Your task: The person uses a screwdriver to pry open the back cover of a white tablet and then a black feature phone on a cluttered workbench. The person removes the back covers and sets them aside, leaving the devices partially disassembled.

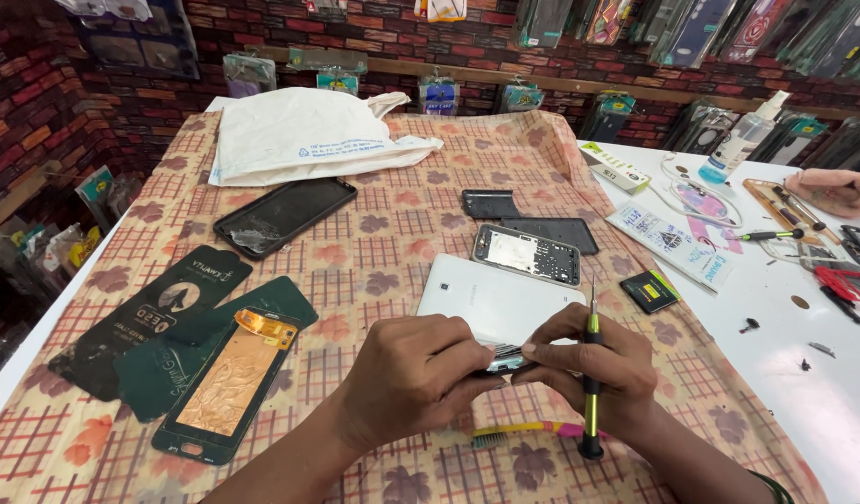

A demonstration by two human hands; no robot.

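Hands pinch a small metal part together.
Left hand point(413, 373) and right hand point(589, 364) grip the part point(507, 358); the right also holds a screwdriver point(592, 373) upright over the checked tablecloth point(374, 252).

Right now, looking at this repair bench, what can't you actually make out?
- Head view: the small metal part is mostly covered by the left hand and right hand.
- The toothbrush is partly hidden under the right hand.
- Tools at the table's right edge are cut off by the frame.
- Specks on the white table are too small to identify.

This is a phone repair shop. Packed phone cases point(701, 28) hang on the red brick wall point(38, 103), and opened phone parts point(526, 254) lie on the bench point(822, 392).
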